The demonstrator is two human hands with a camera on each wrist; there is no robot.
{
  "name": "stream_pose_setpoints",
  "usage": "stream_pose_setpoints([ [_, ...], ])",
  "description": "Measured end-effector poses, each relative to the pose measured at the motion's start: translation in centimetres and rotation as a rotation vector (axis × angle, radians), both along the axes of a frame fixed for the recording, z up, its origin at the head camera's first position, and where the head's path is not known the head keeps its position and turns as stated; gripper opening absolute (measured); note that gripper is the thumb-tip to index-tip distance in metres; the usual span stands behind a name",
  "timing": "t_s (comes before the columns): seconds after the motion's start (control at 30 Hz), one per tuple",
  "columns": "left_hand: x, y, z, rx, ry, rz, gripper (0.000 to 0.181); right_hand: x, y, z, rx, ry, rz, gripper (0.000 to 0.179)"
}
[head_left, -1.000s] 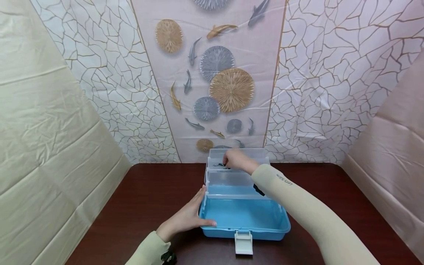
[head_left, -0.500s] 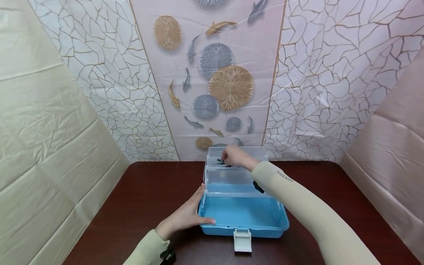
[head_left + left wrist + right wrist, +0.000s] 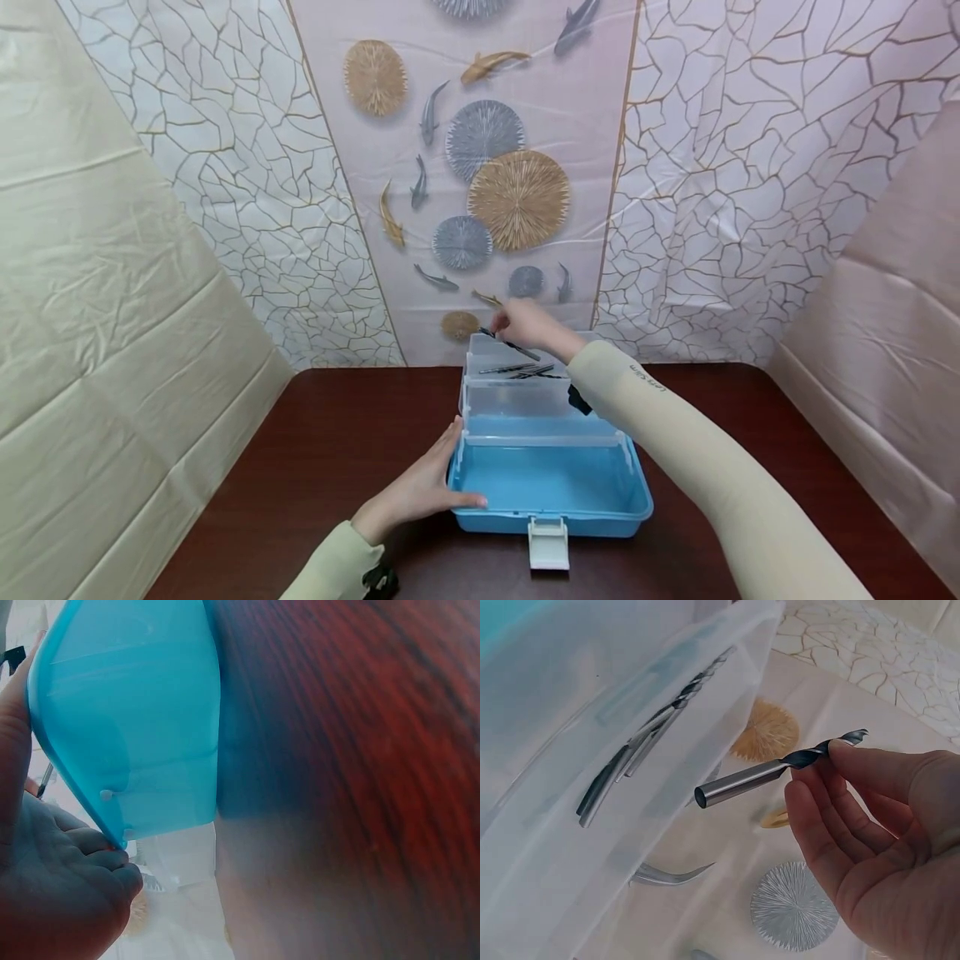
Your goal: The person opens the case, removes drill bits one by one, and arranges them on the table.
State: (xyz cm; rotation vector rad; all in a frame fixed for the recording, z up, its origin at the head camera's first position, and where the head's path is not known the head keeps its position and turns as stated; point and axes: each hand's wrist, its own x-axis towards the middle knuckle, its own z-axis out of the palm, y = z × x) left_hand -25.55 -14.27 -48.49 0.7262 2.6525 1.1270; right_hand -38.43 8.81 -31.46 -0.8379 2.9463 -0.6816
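Observation:
My right hand (image 3: pixel 527 323) pinches a drill bit (image 3: pixel 742 784) by its fluted end between thumb and fingers. Its smooth shank points away from the hand, above the tray. Several more drill bits (image 3: pixel 641 742) lie together in the clear top tray (image 3: pixel 480 388) of a light-blue storage box (image 3: pixel 592 527). With its thumb over the front rim and its fingers at the back-left corner, my left hand (image 3: pixel 420 492) holds the box's left end. The left wrist view shows the blue side wall (image 3: pixel 142 712) and the fingertips at the rim.
The box stands open on a dark red-brown table (image 3: pixel 352 425), its tiered clear trays raised at the back. A white latch (image 3: pixel 549 546) hangs from its front. Behind the table is a patterned cloth backdrop (image 3: pixel 442 167), with plain cloth at both sides.
My right hand has risen from the top tray, lifting a drill bit out; the other bits now show in the tray. The left hand has stayed on the box.

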Motion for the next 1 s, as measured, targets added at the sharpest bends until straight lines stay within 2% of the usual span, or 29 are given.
stream_pose_setpoints([
  [0.17, 0.0, 0.3, -0.1, 0.005, -0.002, -0.005, 0.122, -0.1, 0.9, 0.1, -0.024, -0.022, -0.027, 0.019],
  [0.37, 0.1, 0.3, 0.1, 0.009, -0.019, -0.007, 0.122, -0.6, 3.3, 0.6, -0.029, -0.018, -0.056, 0.022],
  [0.67, 0.1, 0.0, 0.0, 0.008, -0.007, -0.010, 0.122, -1.2, 8.1, 2.1, -0.054, 0.017, -0.206, 0.024],
  [0.83, 0.0, -0.2, -0.1, -0.005, -0.005, -0.020, 0.123, -0.8, 11.2, 2.7, -0.086, 0.008, -0.259, 0.027],
  [1.0, -0.2, -0.1, 0.0, -0.015, 0.012, -0.032, 0.124, 0.0, 14.3, 3.3, -0.089, -0.012, -0.348, 0.028],
])
